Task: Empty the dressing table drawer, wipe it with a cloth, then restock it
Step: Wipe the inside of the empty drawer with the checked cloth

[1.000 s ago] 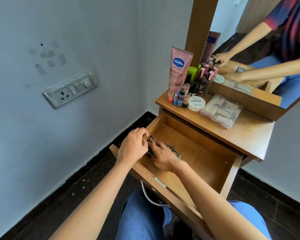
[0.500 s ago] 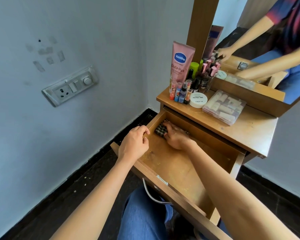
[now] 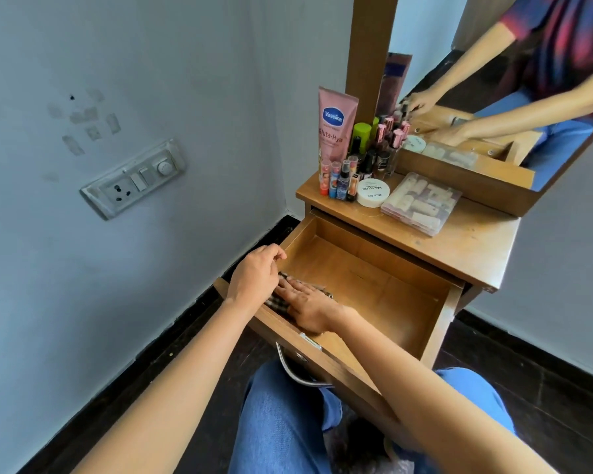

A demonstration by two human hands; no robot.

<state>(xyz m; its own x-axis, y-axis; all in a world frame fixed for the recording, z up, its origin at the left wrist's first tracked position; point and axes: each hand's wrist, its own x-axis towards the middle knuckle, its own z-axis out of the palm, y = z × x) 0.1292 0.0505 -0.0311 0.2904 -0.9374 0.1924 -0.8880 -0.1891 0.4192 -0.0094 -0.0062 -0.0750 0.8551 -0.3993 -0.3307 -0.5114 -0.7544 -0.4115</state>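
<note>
Wiping: right hand (image 3: 308, 304) flat on checked cloth (image 3: 274, 302), drawer (image 3: 440, 336) floor
Bracing: left hand (image 3: 254, 275) grips drawer side
Next, likely: sweep far floor, then restock

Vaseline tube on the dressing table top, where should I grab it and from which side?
Probably best to pinch the upper body of the Vaseline tube just under its flat crimped end, coming from above and the left. It stands upright, taller than the small bottles crowded in front and to its right, with the mirror post close behind.
</note>
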